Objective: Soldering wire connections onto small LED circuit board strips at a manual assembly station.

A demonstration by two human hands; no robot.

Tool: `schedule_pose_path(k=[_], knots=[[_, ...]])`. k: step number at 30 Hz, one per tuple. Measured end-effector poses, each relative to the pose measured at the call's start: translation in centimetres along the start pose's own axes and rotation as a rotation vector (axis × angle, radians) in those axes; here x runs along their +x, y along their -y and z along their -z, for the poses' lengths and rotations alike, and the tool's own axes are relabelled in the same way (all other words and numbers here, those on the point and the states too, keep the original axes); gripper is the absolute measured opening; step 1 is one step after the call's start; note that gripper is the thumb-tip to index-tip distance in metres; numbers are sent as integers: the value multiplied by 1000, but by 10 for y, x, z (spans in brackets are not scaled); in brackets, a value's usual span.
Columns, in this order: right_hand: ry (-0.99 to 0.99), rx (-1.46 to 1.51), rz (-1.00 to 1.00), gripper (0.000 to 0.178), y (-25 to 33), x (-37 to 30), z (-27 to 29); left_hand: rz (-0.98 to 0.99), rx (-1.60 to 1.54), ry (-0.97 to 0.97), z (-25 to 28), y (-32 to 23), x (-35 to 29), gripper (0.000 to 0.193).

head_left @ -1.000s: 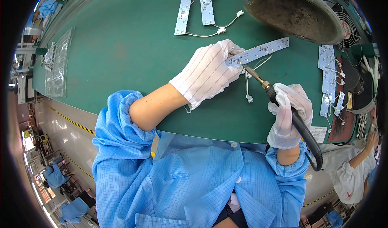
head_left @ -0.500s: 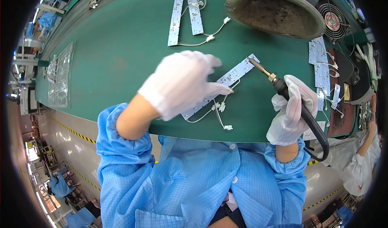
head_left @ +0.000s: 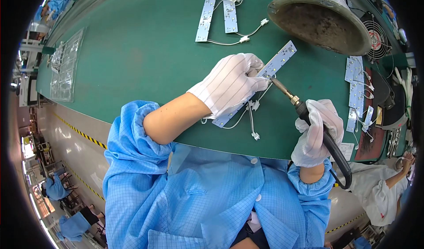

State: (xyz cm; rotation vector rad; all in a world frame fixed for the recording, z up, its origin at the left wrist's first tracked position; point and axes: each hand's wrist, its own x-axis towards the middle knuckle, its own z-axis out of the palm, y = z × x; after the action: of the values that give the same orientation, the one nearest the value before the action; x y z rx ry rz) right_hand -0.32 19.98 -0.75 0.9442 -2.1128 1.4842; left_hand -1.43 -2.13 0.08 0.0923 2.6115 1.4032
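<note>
Green tabletop (head_left: 132, 63) fills most of the view, factory floor below its near edge. Large grey fume-extraction hood (head_left: 320, 21) sits at the far right, small fan (head_left: 380, 37) beside it. Clear plastic tray (head_left: 66, 66) lies far left. Two spare LED strips (head_left: 218, 8) with white leads lie at the far edge. Left hand (head_left: 232, 83), white gloved, presses flat on a long LED strip board (head_left: 280, 59), holding it down near the tabletop's middle. Right hand (head_left: 316, 132), gloved, is clenched round a black-handled soldering iron (head_left: 304, 112), tip touching the strip just beside the left fingers. White connector leads (head_left: 252, 121) trail from the strip.
</note>
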Motion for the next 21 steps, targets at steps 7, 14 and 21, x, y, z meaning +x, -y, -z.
schedule_pose_path(k=[7, 14, 21], knots=[[66, -55, 35, 18, 1, 1, -2, -40, 9, -11, -4, 4, -1, 28], [74, -29, -83, 18, 2, -3, -1, -66, 47, -25, -5, 5, -1, 28], [44, -110, 92, 19, -1, 3, -4, -111, 66, -50, -6, 9, 2, 28]])
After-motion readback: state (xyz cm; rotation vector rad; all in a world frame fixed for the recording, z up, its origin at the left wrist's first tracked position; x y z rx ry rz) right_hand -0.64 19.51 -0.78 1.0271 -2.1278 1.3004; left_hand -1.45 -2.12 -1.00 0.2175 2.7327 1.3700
